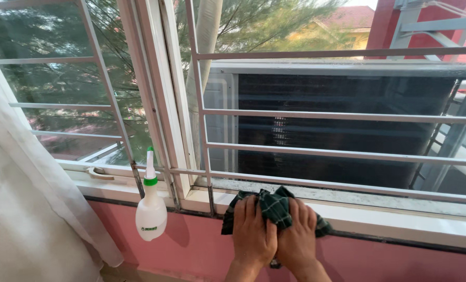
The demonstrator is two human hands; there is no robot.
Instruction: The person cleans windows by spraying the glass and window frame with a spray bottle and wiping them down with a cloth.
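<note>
While bearing down side by side on the dark green checked cloth, leaves little margin along the white window sill. Pins that cloth against the sill's front edge, just under the lowest of the grey metal window bars, with the left hand and the right hand touching each other. Keeps the fingers of both hands close together and laid flat over the fabric; hides the thumbs, so cannot tell whether pinching any fold underneath. Could, at a guess, scrape knuckles on the nearest upright of the bars with a hard push forward. Might also shake loose the white plastic spray bottle with the green collar, hanging at the grille to the left, apart from the hands yet seemingly held by little, through a jolt to that frame. Could smear dirt down the pink wall with the cloth's trailing corner. Would probably catch the sheer white curtain at far left only on a very wide sweep. By count: two hands, one cloth, one spray bottle, one curtain, one beige window handle, one dark outdoor air-conditioning unit behind the bars, and at least four horizontal rails across the right-hand grille.
</note>
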